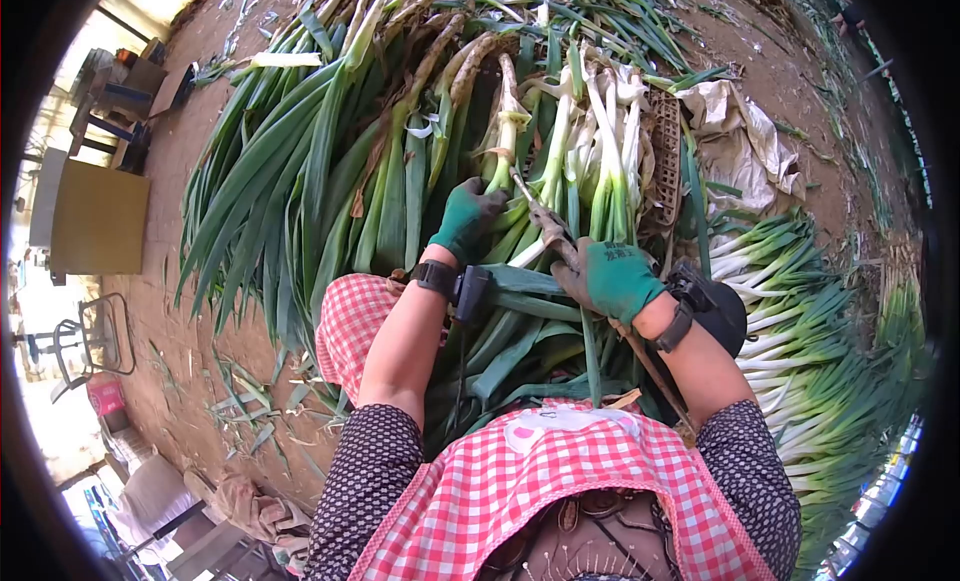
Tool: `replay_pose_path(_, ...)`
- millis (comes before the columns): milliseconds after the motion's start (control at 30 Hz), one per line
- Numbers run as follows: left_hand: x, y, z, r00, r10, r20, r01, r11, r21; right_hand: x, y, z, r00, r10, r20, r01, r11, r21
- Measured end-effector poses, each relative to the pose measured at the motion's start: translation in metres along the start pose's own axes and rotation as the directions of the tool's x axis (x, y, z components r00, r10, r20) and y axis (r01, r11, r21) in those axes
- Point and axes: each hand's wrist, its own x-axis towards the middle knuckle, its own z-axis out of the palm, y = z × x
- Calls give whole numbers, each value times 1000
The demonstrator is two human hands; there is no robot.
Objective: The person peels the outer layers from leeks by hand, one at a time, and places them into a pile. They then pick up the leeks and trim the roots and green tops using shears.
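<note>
My left hand [464, 219], in a green glove, grips the pale stalk of a leek [505, 131] that lies on the heap in front of me. My right hand [612, 277], also gloved in green, holds a small knife [545, 221] whose blade points up toward that same stalk. Both wrists carry dark bands. A red and white checked apron [520, 481] covers my lap, with long green leek leaves draped over it.
A large pile of untrimmed leeks [330, 161] spreads across the dirt to the left and ahead. Trimmed white leeks [800, 321] lie stacked at the right. A woven basket edge [665, 146] and crumpled sack [740, 131] sit beyond. Stools and a table [95, 216] stand far left.
</note>
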Motion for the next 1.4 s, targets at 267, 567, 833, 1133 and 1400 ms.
replay_pose_path(267, 26, -49, 1, 982, 77, -173, -45, 983, 177, -11, -6, -12, 988, -94, 119, 103, 992, -79)
replay_pose_path(567, 20, -43, 6, 972, 90, -216, -60, 988, 143, -8, -16, -35, 965, -47, 258, 54, 998, -20)
replay_pose_path(833, 43, -86, -7, 907, 357, -222, -263, 894, 364, -16, -18, -23, 978, -178, 104, 188, 978, -92)
replay_pose_path(1133, 15, -49, 0, 977, 83, -197, -58, 990, 129, -23, -26, -5, 999, -37, 22, 39, 997, -70)
replay_pose_path(1400, 21, -57, 3, 926, 129, -354, -18, 953, 301, -18, -31, -1, 999, 0, 47, 0, 1000, -8)
